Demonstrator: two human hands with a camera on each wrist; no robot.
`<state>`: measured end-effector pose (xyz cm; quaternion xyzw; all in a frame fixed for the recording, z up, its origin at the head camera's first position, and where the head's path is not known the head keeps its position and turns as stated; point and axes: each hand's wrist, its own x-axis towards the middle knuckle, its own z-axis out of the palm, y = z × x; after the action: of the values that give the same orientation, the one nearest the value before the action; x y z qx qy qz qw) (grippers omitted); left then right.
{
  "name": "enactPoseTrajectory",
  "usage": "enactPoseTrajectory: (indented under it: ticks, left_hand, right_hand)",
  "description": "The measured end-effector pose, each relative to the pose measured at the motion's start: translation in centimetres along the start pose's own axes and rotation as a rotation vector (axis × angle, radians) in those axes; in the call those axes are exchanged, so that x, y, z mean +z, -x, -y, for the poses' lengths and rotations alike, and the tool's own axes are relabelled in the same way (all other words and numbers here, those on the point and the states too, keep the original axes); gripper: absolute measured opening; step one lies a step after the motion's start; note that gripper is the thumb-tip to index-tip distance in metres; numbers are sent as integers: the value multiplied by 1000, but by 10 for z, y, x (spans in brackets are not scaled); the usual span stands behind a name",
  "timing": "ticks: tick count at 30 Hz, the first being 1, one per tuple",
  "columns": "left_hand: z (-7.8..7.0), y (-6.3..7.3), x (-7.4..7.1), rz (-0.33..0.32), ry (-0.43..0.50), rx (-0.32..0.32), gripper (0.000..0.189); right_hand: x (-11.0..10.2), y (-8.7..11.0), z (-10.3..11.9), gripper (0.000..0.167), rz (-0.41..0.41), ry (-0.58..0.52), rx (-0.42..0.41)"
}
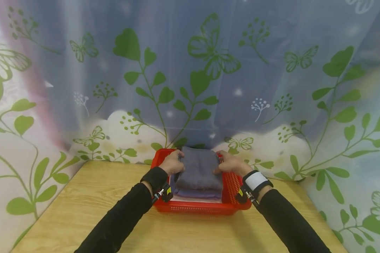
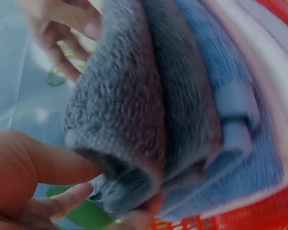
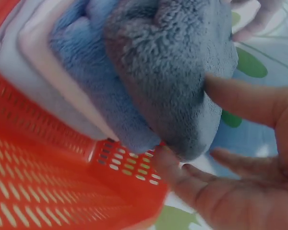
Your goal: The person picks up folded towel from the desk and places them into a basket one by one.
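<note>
A folded dark grey towel (image 1: 197, 167) lies on top of a stack of folded towels in a red plastic basket (image 1: 199, 208). My left hand (image 1: 171, 163) holds its left side; in the left wrist view the thumb (image 2: 57, 160) lies against the folded edge, with fingertips beneath. On the opposite side my right hand (image 1: 232, 164) holds the same towel, its thumb (image 3: 230, 93) on the outer face and a finger at the lower edge. Beneath the grey towel is a blue towel (image 3: 91, 67), then a pale pink one (image 3: 53, 52) and whitish ones.
The basket stands on a light wooden table (image 1: 114, 196), close to its back edge. Behind and at both sides hangs a curtain (image 1: 177, 70) printed with green leaves and butterflies. Perforated basket walls (image 3: 53, 167) rise around the stack.
</note>
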<state>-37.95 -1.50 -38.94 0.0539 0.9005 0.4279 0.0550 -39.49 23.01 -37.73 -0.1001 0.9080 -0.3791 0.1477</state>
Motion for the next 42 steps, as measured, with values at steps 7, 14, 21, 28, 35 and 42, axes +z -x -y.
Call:
enactPoseTrajectory:
  ticks: [7, 14, 21, 28, 35, 42]
  left_hand:
    - [-1, 1, 10, 50, -388, 93, 80]
    - [0, 4, 17, 222, -615, 1, 73]
    - [-6, 15, 16, 287, -692, 5, 67]
    - [-15, 14, 9, 255, -663, 61, 68]
    - [-18, 14, 5, 228, -628, 55, 74]
    - [-12, 15, 14, 179, -617, -12, 68]
  right_hand:
    - [6, 4, 6, 97, 176, 336, -66]
    - [17, -2, -1, 97, 262, 369, 85]
    - [24, -10, 0, 96, 317, 453, 141]
    - [22, -17, 8, 97, 347, 531, 174]
    - [20, -15, 10, 96, 343, 492, 193]
    - [18, -17, 3, 98, 358, 415, 183]
